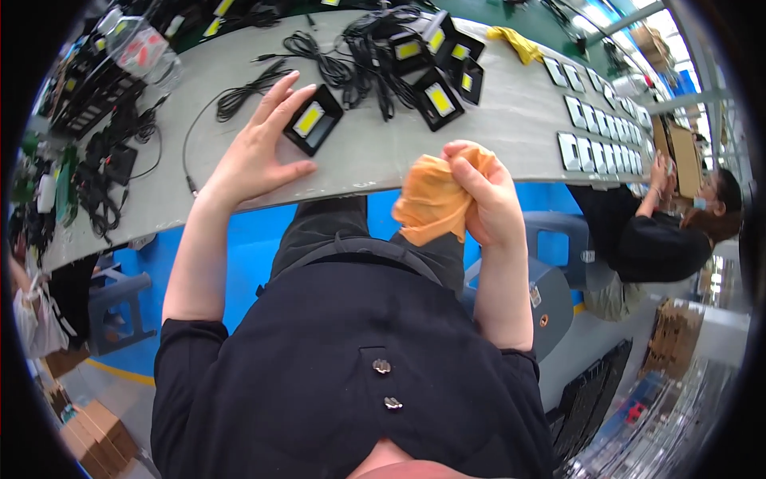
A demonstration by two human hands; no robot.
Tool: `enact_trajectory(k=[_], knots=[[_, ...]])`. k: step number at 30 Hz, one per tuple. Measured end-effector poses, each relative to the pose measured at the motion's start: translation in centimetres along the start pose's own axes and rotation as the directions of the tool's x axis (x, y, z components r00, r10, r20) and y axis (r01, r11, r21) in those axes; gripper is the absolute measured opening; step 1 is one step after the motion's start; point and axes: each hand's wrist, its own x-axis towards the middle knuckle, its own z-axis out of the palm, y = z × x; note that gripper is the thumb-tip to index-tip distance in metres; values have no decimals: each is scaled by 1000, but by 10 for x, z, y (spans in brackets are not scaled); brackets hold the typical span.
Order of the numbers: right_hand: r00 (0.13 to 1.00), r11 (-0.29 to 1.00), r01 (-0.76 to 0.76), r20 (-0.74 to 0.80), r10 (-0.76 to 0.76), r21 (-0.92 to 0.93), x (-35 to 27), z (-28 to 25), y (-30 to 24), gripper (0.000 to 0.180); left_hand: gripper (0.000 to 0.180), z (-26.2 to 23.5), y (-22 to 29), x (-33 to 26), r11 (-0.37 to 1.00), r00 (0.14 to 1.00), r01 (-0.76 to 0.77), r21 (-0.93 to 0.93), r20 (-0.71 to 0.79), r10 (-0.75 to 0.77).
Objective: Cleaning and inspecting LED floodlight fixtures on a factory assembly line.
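Note:
My left hand [262, 148] is spread over the table beside a small black lamp [313, 120] with a yellow light panel. Its fingers reach along the lamp's left side and the thumb points to the right, below the lamp. Whether the fingertips touch the housing, I cannot tell. In my right hand [493, 195] an orange cloth [435, 199] is bunched, pinched between thumb and fingers. It is held up at the table's near edge, apart from the lamp.
Behind lie several similar lamps [438, 99] with tangled black cables [319, 68]. White-and-black panels [598, 156] stand in rows at the right, near a yellow cloth [517, 41]. A clear plastic bottle [140, 52] is at the far left. A person [666, 231] sits at the right.

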Motion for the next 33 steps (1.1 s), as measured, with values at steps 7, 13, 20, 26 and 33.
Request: enact_trajectory(k=[7,13,20,26,33], knots=[[988,967,-44,157,4,250,6,12,-2,14,93,-11,6,25,987,977,123,-106,190,-101],[971,978,207,121,-208,20,5,32,-8,17,94,7,32,10,963,999,-16,-267,-50,3],[640,92,631,450,-623,-770,13,89,-1,33,85,20,71,-5,938,886,-343,-46,-346,307],[707,179,662,527,-472,-728,-5,88,2,33,82,22,66,-4,903,838,-429,0,-373,398],[563,-29,671,534,-631,-741,-11,91,-15,33,76,28,85,3,853,769,-518,-60,-470,434]])
